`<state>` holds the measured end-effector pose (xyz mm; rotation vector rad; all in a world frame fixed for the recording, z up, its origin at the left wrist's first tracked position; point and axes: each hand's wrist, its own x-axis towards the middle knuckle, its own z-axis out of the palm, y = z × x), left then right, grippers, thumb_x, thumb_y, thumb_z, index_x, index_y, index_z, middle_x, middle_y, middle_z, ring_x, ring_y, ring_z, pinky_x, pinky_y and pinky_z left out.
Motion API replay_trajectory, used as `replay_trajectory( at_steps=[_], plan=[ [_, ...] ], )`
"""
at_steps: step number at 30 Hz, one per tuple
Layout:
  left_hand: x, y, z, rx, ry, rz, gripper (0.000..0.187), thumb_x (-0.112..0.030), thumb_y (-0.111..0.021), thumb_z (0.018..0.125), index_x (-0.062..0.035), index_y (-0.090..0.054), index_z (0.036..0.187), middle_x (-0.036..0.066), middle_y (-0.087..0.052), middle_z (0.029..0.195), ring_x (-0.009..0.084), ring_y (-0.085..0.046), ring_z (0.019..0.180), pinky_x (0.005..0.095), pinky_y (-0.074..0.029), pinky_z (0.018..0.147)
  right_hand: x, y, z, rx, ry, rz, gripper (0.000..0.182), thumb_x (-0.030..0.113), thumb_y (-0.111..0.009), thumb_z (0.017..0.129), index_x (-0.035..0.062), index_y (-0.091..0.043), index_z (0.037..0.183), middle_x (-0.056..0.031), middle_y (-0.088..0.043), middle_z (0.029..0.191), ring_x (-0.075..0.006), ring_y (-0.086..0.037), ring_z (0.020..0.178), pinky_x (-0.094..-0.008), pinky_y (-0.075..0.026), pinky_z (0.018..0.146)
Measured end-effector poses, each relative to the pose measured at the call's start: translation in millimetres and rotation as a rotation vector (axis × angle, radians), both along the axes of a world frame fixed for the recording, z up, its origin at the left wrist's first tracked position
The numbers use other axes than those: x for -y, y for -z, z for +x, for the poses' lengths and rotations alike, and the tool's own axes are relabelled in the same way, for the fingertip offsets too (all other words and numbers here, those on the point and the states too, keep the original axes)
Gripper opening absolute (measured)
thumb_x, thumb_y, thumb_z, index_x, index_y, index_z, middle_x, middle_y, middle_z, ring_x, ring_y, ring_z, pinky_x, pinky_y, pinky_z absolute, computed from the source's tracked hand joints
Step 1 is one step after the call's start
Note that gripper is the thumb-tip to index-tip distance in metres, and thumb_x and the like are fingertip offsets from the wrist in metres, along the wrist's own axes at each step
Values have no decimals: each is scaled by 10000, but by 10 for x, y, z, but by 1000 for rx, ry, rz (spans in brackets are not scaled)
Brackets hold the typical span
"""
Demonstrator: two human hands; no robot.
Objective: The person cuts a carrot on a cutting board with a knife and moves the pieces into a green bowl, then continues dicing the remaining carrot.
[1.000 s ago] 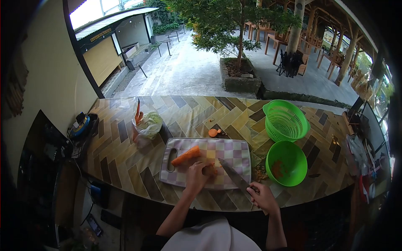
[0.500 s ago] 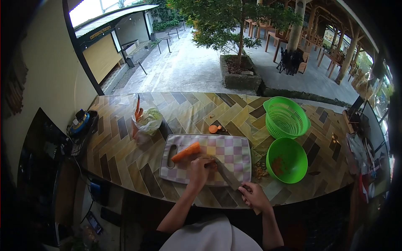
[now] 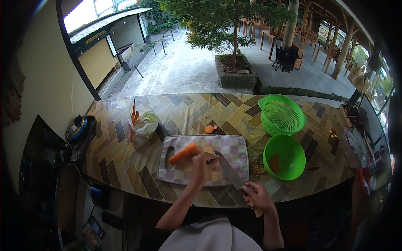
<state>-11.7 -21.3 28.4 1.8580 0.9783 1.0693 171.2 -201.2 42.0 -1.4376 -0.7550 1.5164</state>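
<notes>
My right hand [image 3: 257, 196] is closed around the handle of a large knife [image 3: 230, 172], whose blade points up and left over the right half of a checkered cutting board [image 3: 233, 149]. Close to the knife tip, my left hand [image 3: 206, 164] is closed with its fingers pinched; what they hold, if anything, is too small to make out. An orange carrot piece [image 3: 182, 154] lies on the left part of the board, beside the board's handle hole.
Behind the board are carrot ends [image 3: 209, 129]. A plastic bag [image 3: 145, 124] with carrots and something pale green stands back left. At right are a green colander [image 3: 282, 115] and a green bowl [image 3: 284, 157], with scraps [image 3: 258, 169] beside the bowl.
The knife blade has shifted away from my left fingers, leaving a gap. My right hand has moved slightly right with the knife. The camera view has shifted a little.
</notes>
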Motion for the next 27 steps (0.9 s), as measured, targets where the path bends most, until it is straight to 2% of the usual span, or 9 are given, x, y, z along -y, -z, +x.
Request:
replay_trajectory(
  at_steps=[10,13,15,17,19,22,25,27],
  plan=[
    [133,-706,1063,83,344,147,147,28,-722,776,8,-748,919,149,-725,888,278,-703,811,348,-545,743,622,-725,379,82,366,51,193,172,-573,1008,-14,-570,1055,-42,-531,600,-80,-452,412,-249,-358,388],
    [231,-654,1470,91,437,191,163,31,-697,764,-4,-747,915,153,-719,896,313,-689,847,378,-542,783,821,-829,417,253,517,11,185,176,-567,1012,-3,-586,1050,-40,-531,607,-78,-449,414,-245,-358,389],
    [272,-576,1650,46,467,211,177,27,-681,763,-12,-746,923,157,-718,914,325,-684,861,393,-539,798,887,-828,400,503,569,14,189,161,-614,983,-15,-611,1051,-54,-549,602,-83,-477,427,-256,-356,406],
    [303,-507,1740,8,420,299,182,-11,-722,757,-18,-752,937,145,-723,912,311,-690,861,380,-538,790,942,-743,413,824,577,48,201,152,-646,961,-29,-623,1047,-65,-568,604,-87,-501,440,-265,-363,417],
    [339,-500,1770,13,349,368,174,-30,-738,751,-21,-751,924,148,-721,903,313,-683,858,382,-536,790,997,-687,445,923,590,75,208,147,-669,941,-37,-632,1031,-69,-582,604,-88,-523,454,-271,-372,428],
    [374,-560,1762,17,353,237,162,-49,-753,744,-31,-750,906,154,-718,889,306,-677,858,378,-527,779,1026,-656,453,951,611,97,209,150,-684,930,-37,-642,1011,-69,-593,598,-92,-541,466,-275,-385,437],
    [336,-475,1824,38,422,139,211,-100,-791,739,-25,-737,929,134,-711,894,301,-657,868,376,-514,791,1052,-716,426,868,614,55,209,152,-688,927,-34,-646,1015,-65,-590,589,-92,-540,462,-274,-386,434],
    [328,-457,1852,80,527,-23,200,-74,-777,734,-2,-731,914,153,-710,882,309,-663,861,387,-518,788,1054,-738,424,823,606,31,210,149,-688,927,-34,-648,1021,-63,-588,586,-89,-533,455,-273,-381,427]
  ],
)
